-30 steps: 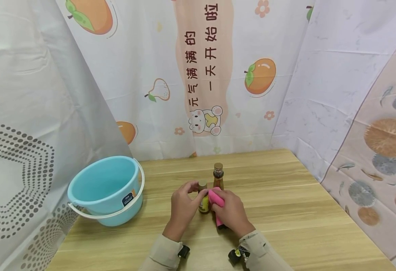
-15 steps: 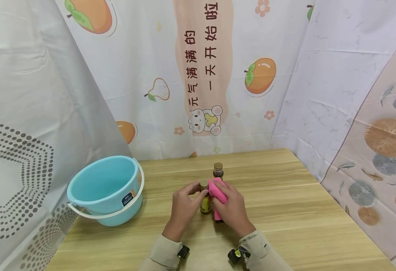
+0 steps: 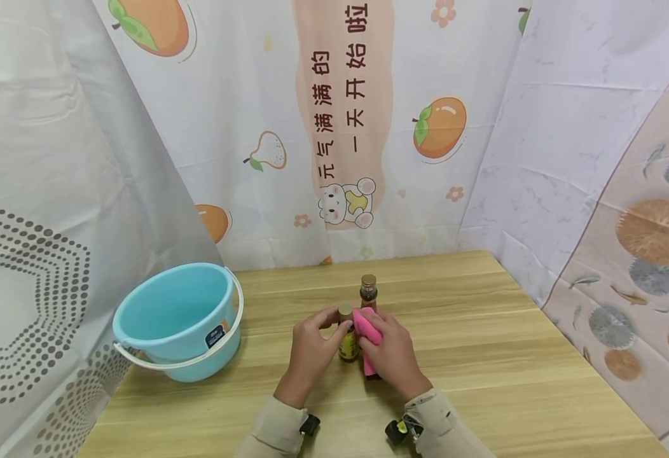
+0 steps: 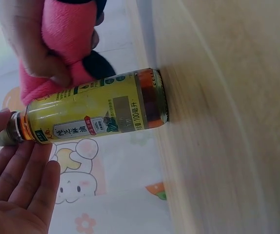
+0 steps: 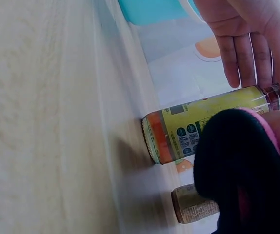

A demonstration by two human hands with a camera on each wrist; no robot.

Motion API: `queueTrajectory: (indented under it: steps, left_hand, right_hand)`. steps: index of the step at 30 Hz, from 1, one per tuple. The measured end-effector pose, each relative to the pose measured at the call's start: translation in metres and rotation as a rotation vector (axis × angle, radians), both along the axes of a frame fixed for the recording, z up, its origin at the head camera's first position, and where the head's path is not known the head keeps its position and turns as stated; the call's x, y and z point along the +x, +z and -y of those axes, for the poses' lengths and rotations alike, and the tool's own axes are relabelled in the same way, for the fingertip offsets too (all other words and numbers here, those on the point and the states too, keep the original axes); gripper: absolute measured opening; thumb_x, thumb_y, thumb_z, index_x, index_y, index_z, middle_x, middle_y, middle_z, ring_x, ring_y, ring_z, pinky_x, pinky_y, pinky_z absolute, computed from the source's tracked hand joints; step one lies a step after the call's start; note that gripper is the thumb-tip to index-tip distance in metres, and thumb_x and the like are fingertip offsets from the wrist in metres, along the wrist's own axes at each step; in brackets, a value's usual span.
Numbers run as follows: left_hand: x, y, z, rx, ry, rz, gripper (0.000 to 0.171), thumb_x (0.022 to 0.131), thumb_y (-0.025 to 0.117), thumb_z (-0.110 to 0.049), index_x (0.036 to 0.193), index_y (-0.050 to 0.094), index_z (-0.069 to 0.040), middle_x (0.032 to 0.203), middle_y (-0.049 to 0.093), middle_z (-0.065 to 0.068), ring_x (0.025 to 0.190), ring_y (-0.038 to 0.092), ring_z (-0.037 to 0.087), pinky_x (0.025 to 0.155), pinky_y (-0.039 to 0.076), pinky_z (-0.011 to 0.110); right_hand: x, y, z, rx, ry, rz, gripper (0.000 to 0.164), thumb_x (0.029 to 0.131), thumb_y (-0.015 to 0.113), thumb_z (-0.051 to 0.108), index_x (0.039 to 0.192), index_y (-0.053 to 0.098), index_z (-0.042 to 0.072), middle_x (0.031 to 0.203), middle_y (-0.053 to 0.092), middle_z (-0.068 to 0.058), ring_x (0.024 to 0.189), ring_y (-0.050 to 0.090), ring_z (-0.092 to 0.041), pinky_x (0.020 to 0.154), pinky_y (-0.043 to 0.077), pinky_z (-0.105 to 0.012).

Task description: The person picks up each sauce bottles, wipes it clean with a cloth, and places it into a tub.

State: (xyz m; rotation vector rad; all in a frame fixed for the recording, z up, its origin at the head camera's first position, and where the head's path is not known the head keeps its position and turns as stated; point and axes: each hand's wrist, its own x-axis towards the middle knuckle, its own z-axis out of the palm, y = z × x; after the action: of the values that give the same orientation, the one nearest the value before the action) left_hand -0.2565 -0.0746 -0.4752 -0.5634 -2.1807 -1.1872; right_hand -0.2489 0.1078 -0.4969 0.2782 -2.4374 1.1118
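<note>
A small glass bottle with a yellow label (image 3: pixel 348 346) and a dull gold cap stands upright on the wooden table. My left hand (image 3: pixel 310 346) holds it at the neck, thumb on one side and fingers on the other, as the left wrist view shows. In my right hand (image 3: pixel 396 353) is a bunched cloth (image 4: pixel 68 31), pink on one side and black on the other. The cloth lies against the bottle's right side, and its black side (image 5: pixel 240 161) covers part of the label in the right wrist view.
Behind the right hand stands a second, taller dark bottle with a gold cap (image 3: pixel 369 289), its lower part hidden by cloth and hand. A light blue bucket (image 3: pixel 165 346) with a white handle is at the table's left. Printed curtains (image 3: pixel 243 210) hang around the wooden table (image 3: pixel 483 356).
The right hand has shifted the cloth slightly up, then a little down, along the bottle. The yellow-labelled bottle has moved slightly to the right, with the left hand still at its neck.
</note>
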Motion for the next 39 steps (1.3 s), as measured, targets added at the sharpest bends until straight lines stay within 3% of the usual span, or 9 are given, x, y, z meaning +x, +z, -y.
queueTrajectory:
  steps: [9, 18, 24, 31, 39]
  left_hand:
    - [0.001, 0.001, 0.000, -0.016, 0.000, 0.023, 0.029, 0.093, 0.080, -0.028, 0.116, 0.077, -0.012, 0.104, 0.080, 0.000, 0.096, 0.076, 0.012, 0.083, 0.064, 0.033]
    - [0.003, 0.002, 0.002, -0.023, 0.067, 0.013, 0.038, 0.087, 0.086, -0.032, 0.117, 0.075, -0.012, 0.105, 0.077, -0.001, 0.094, 0.074, 0.015, 0.079, 0.063, 0.036]
    - [0.004, 0.002, 0.001, 0.020, 0.070, 0.026, 0.029, 0.084, 0.088, -0.028, 0.105, 0.074, -0.014, 0.097, 0.074, -0.003, 0.086, 0.072, 0.014, 0.073, 0.063, 0.035]
    - [0.004, 0.002, 0.002, 0.003, 0.080, 0.010, 0.029, 0.086, 0.086, -0.030, 0.106, 0.076, -0.012, 0.097, 0.076, -0.001, 0.087, 0.073, 0.012, 0.075, 0.063, 0.032]
    - [0.002, 0.001, 0.002, -0.008, 0.076, -0.032, 0.026, 0.087, 0.086, -0.028, 0.106, 0.078, -0.012, 0.096, 0.078, -0.002, 0.086, 0.074, 0.010, 0.075, 0.064, 0.031]
  right_hand:
    - [-0.004, -0.010, -0.003, 0.127, 0.002, 0.151, 0.041, 0.085, 0.081, 0.022, 0.126, 0.076, 0.020, 0.116, 0.072, -0.011, 0.091, 0.066, -0.021, 0.075, 0.058, -0.040]
    - [-0.006, -0.019, -0.002, 0.187, 0.010, 0.190, 0.038, 0.085, 0.082, 0.025, 0.123, 0.077, 0.024, 0.113, 0.071, -0.011, 0.088, 0.065, -0.021, 0.073, 0.057, -0.041]
    - [-0.005, -0.017, -0.002, 0.188, 0.016, 0.192, 0.039, 0.086, 0.082, 0.026, 0.124, 0.077, 0.023, 0.113, 0.071, -0.012, 0.088, 0.066, -0.022, 0.073, 0.058, -0.042]
    - [-0.005, -0.017, -0.002, 0.177, 0.012, 0.183, 0.039, 0.086, 0.082, 0.026, 0.125, 0.076, 0.027, 0.114, 0.071, -0.009, 0.088, 0.065, -0.020, 0.074, 0.057, -0.041]
    - [-0.003, -0.012, -0.001, 0.124, 0.000, 0.084, 0.043, 0.084, 0.083, 0.024, 0.126, 0.075, 0.025, 0.115, 0.071, -0.008, 0.089, 0.066, -0.019, 0.074, 0.058, -0.038]
